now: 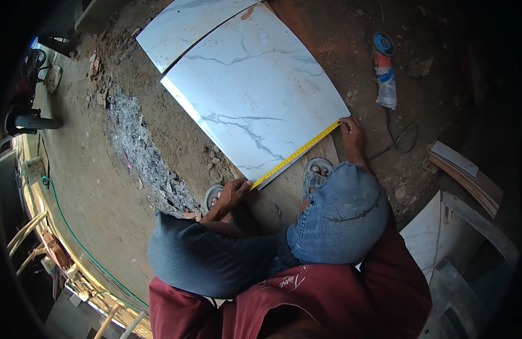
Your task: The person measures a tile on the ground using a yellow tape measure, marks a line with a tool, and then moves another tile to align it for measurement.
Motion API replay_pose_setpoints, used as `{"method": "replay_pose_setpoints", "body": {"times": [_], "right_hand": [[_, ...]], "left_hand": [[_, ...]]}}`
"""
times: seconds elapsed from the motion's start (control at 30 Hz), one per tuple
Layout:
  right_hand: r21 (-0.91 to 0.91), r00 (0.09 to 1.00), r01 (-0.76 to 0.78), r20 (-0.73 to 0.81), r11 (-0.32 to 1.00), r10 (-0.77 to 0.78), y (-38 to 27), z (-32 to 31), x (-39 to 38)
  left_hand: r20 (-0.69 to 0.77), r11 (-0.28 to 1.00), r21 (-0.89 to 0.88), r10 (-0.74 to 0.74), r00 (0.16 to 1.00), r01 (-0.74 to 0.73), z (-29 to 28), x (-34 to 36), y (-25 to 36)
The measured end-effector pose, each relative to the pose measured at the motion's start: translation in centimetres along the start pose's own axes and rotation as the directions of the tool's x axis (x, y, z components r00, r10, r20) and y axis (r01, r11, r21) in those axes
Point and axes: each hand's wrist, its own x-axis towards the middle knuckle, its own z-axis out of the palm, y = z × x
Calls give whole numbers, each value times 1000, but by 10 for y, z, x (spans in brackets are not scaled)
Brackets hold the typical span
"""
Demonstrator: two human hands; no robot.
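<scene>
A large white marble-patterned tile point(244, 85) lies on the floor in front of me, with a second tile point(170, 31) beside it at the upper left. A yellow tape measure point(297, 152) stretches along the tile's nearest edge. My left hand point(231, 195) grips one end of the tape at the lower left corner. At the right corner, my right hand point(349, 131) is closed on the other end. Whatever lies inside each fist is mostly hidden. My sandalled feet stand just below the tile, under my bent knees.
An angle grinder point(385, 85) with a cord lies to the right. Offcuts point(458, 175) and pale slabs point(422, 243) are at the lower right. Grey rubble point(139, 147) runs left of the tiles. A green hose point(77, 243), wooden poles and a wheel point(37, 121) sit along the left.
</scene>
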Motion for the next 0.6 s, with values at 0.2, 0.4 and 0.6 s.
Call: {"method": "replay_pose_setpoints", "body": {"times": [0.2, 0.4, 0.6], "right_hand": [[-19, 1000, 8, 8, 1000, -8, -2, 0, 4], [1, 1000, 11, -28, 1000, -11, -9, 0, 6], [6, 999, 25, -33, 1000, -24, -1, -3, 6]], "left_hand": [[9, 998, -56, 4, 1000, -4, 5, 4, -14], [31, 989, -132, 73, 997, -68, 6, 8, -29], [51, 974, -206, 109, 993, -96, 11, 10, -29]]}}
